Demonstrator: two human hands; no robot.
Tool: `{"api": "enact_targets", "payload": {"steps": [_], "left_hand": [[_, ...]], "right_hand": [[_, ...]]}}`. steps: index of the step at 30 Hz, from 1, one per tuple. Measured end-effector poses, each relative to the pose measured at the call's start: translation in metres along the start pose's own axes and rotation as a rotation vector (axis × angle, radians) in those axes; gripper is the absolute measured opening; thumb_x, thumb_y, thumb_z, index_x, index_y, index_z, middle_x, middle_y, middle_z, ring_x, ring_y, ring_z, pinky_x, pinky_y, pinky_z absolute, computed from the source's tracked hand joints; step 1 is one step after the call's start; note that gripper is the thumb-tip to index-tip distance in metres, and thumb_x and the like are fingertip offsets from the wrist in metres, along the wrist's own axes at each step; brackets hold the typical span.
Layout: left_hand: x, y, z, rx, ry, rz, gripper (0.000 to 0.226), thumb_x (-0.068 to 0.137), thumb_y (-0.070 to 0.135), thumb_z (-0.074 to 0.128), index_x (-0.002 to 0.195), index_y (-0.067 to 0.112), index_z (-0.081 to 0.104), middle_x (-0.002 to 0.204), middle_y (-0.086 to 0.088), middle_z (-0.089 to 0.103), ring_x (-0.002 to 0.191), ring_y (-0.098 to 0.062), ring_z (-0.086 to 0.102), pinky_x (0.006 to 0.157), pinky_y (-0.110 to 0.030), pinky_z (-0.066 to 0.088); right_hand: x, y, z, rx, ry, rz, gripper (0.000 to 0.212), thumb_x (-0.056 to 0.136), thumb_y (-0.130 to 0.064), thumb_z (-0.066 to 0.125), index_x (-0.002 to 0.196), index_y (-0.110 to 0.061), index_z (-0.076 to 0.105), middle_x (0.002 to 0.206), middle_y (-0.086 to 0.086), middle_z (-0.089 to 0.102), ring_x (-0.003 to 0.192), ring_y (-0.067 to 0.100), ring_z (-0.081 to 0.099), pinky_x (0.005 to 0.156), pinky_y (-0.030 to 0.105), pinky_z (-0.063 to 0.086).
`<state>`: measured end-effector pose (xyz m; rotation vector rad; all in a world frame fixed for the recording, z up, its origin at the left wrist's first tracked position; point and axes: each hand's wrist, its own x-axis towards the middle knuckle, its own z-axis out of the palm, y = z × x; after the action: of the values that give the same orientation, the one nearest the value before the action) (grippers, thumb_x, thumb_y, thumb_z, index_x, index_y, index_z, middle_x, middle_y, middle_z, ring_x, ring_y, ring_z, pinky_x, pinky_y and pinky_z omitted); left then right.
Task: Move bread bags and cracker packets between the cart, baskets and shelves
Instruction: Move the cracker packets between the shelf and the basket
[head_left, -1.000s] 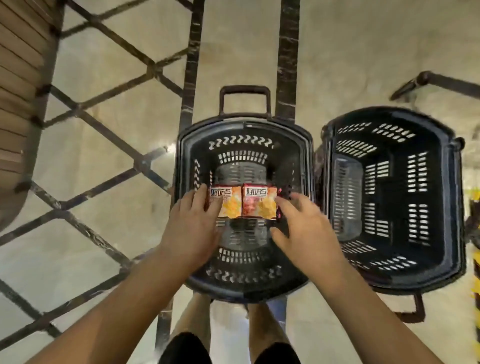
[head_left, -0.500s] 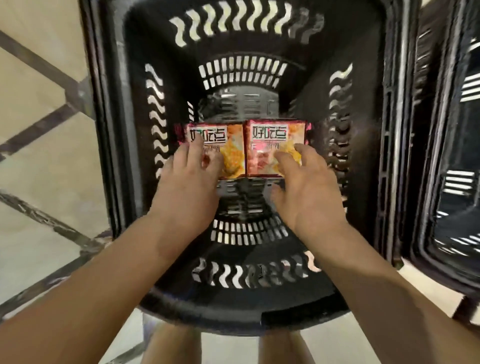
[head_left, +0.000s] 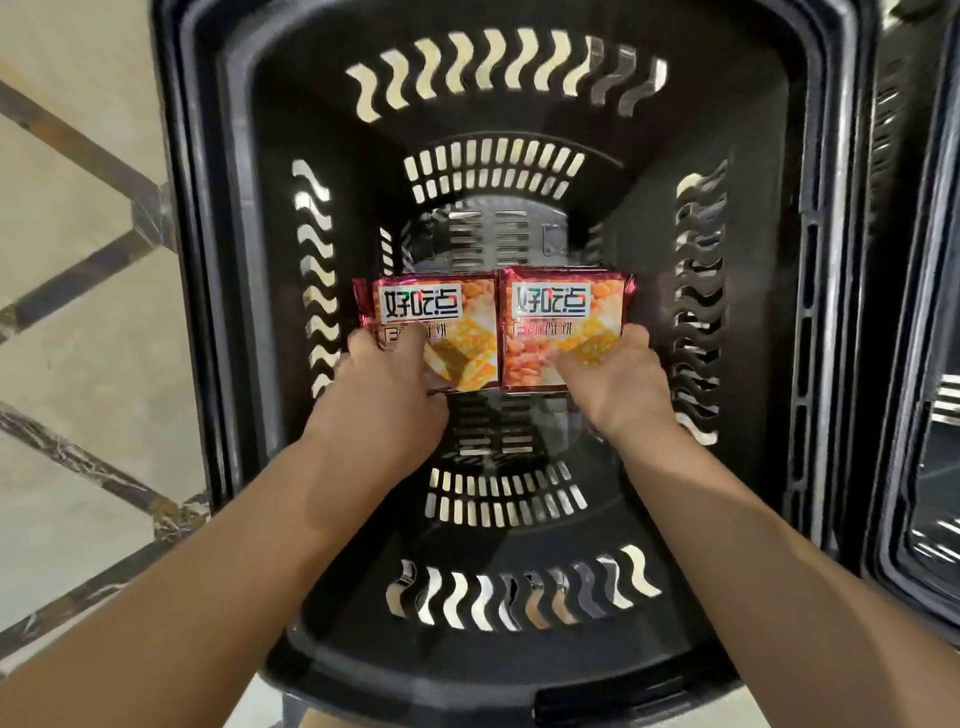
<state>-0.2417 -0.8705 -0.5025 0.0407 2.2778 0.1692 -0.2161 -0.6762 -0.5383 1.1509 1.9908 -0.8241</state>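
Inside the black basket (head_left: 234, 260), the left hand (head_left: 384, 395) grips the near edge of the left cracker packet (head_left: 441, 317), and the right hand (head_left: 613, 384) pinches the right cracker packet (head_left: 561, 317) at its near corner, both packets stretching away beyond the fingers. They look light and slippery with brittle contents, so a gentle hold across the flat sides seems best.

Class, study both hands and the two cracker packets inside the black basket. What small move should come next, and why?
Probably set both down on the basket floor and let go. The left hand grips the left packet, the right hand the right packet, side by side deep inside the black basket; whether they touch the floor yet is unclear.
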Motion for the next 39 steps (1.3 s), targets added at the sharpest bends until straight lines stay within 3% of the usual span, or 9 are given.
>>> {"api": "enact_targets", "payload": {"steps": [3,8,12,16,20,24,28,30,39], "left_hand": [[0.011,0.000,0.008,-0.207,0.007,-0.066,0.076,0.101,0.034,0.056,0.161,0.022,0.011,0.153,-0.018,0.033,0.137,-0.037,0.042,0.104,-0.048,0.045],[0.015,0.006,0.021,-0.521,0.159,-0.142,0.073,0.102,0.034,0.057,0.160,0.018,0.016,0.150,-0.014,0.037,0.136,-0.034,0.045,0.105,-0.044,0.043],[0.015,0.006,0.025,-0.707,0.254,-0.150,0.080,0.091,0.020,0.075,0.154,0.016,0.028,0.140,-0.009,0.046,0.125,-0.017,0.049,0.096,-0.024,0.041],[0.017,0.003,0.026,-0.761,0.282,-0.194,0.077,0.088,0.011,0.077,0.152,0.013,0.033,0.115,0.007,0.055,0.103,-0.001,0.055,0.081,-0.006,0.042],[0.019,0.002,0.034,-0.714,0.240,-0.177,0.077,0.085,0.027,0.081,0.149,0.017,0.040,0.139,-0.002,0.048,0.112,-0.013,0.059,0.097,-0.026,0.048],[0.026,0.001,0.038,-0.692,0.177,-0.233,0.046,0.092,0.039,0.072,0.131,0.022,0.053,0.128,0.001,0.059,0.115,-0.020,0.061,0.100,-0.041,0.052],[0.018,0.001,0.026,-0.817,0.148,-0.228,0.039,0.096,0.031,0.070,0.129,0.024,0.051,0.099,0.019,0.059,0.092,-0.004,0.060,0.071,-0.021,0.047],[0.005,0.001,0.014,-0.876,0.149,-0.209,0.036,0.097,0.031,0.069,0.128,0.026,0.051,0.096,0.020,0.061,0.087,0.003,0.059,0.067,-0.018,0.043],[-0.108,-0.007,-0.119,-1.027,0.117,-0.033,0.038,0.096,0.049,0.065,0.128,0.031,0.061,0.109,0.008,0.077,0.094,-0.009,0.075,0.095,-0.039,0.057]], "right_hand": [[-0.002,0.005,0.002,0.058,0.043,-0.028,0.070,0.093,-0.037,0.070,0.146,-0.007,0.036,0.137,0.014,0.054,0.121,0.032,0.056,0.086,0.031,0.040],[-0.010,0.010,-0.002,0.146,0.102,-0.061,0.060,0.093,-0.030,0.072,0.141,-0.009,0.042,0.131,0.012,0.056,0.101,0.019,0.050,0.080,0.026,0.035],[-0.010,0.016,-0.009,0.208,0.103,-0.070,0.059,0.095,-0.030,0.071,0.143,-0.009,0.043,0.106,-0.003,0.058,0.096,0.013,0.049,0.070,0.020,0.036],[-0.014,0.018,-0.016,0.223,0.085,-0.084,0.058,0.095,-0.032,0.071,0.143,-0.010,0.045,0.095,-0.009,0.055,0.094,0.013,0.053,0.077,0.023,0.035],[-0.015,0.017,-0.017,0.196,0.035,-0.092,0.048,0.093,-0.034,0.074,0.132,-0.014,0.054,0.102,-0.006,0.064,0.099,0.017,0.063,0.082,0.028,0.044],[-0.013,0.018,-0.019,0.191,-0.023,-0.107,0.038,0.092,-0.037,0.075,0.122,-0.017,0.063,0.109,-0.002,0.074,0.104,0.022,0.070,0.100,0.045,0.054],[-0.021,0.018,-0.023,0.222,-0.047,-0.138,0.032,0.093,-0.036,0.074,0.119,-0.021,0.066,0.109,-0.003,0.075,0.104,0.021,0.071,0.101,0.047,0.054],[-0.031,0.018,-0.029,0.254,-0.069,-0.151,0.025,0.094,-0.034,0.073,0.115,-0.024,0.066,0.107,-0.006,0.075,0.102,0.019,0.071,0.099,0.046,0.055],[-0.155,-0.006,-0.139,0.403,-0.081,-0.293,0.020,0.095,-0.041,0.070,0.112,-0.032,0.064,0.104,-0.013,0.076,0.097,0.007,0.073,0.094,0.042,0.059]]}}
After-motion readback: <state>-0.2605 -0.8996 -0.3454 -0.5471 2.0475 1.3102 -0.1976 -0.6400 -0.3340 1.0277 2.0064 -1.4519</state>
